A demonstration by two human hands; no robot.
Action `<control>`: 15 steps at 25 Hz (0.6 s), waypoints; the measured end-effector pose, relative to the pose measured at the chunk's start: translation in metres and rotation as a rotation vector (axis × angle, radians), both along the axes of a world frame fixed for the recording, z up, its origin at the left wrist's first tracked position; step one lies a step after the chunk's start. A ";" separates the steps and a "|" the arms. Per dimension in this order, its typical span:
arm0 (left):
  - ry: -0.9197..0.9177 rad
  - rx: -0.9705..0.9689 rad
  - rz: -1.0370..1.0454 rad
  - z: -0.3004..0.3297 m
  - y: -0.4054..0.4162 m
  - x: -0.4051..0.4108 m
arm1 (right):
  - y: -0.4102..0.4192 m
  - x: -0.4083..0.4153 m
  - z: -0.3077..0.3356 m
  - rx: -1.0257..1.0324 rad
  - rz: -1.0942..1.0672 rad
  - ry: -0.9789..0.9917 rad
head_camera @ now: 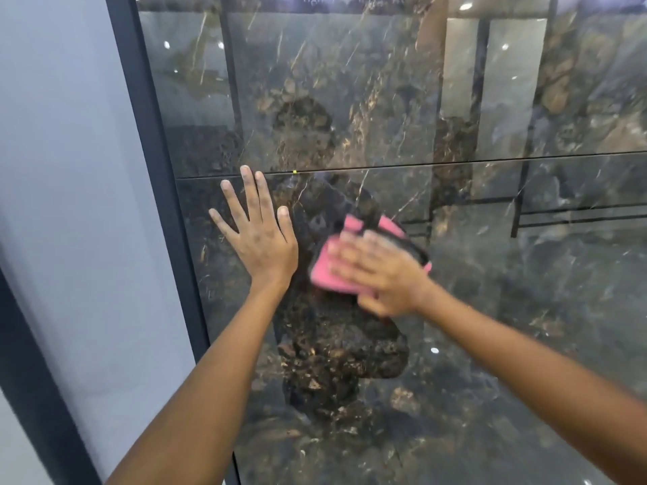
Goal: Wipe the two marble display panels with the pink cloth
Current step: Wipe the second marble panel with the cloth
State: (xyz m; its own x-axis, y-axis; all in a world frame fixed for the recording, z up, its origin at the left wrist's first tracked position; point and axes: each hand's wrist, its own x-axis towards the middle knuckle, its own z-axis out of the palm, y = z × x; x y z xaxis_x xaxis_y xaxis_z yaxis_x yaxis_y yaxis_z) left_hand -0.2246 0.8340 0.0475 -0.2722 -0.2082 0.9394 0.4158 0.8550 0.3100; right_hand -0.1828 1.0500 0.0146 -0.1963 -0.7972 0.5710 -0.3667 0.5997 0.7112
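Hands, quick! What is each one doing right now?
Left hand: open, fingers spread flat on the lower marble panel.
Right hand: open, fingers pressing the pink cloth against that panel; blurred.

Glossy dark grey-black upper marble panel [350,99] had brown-gold blotches, thin white veins. Lower marble panel [490,344] same pattern, denser brown-black patch at centre. Folded cloth [327,271] was pink with black edge. Vertical metal frame [154,134] dark charcoal. Side wall panel [63,152] plain pale grey.
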 end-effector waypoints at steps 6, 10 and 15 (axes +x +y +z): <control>-0.016 -0.233 -0.078 -0.125 -0.004 0.003 | 0.075 0.013 -0.004 0.006 -0.086 0.045; -0.006 -0.178 -0.050 -0.136 0.004 -0.001 | 0.107 0.018 -0.006 -0.924 -0.166 0.160; 0.028 -0.195 -0.049 -0.143 0.002 -0.005 | 0.079 0.034 -0.164 0.221 -0.172 -0.149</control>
State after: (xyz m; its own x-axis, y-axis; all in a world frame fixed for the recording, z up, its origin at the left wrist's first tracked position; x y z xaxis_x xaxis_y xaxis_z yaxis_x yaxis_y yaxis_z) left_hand -0.2293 0.8363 -0.0953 -0.2503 -0.0085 0.9681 0.4643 0.8764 0.1277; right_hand -0.1488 1.1285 -0.1491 -0.4071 -0.8467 0.3426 -0.3835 0.4989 0.7772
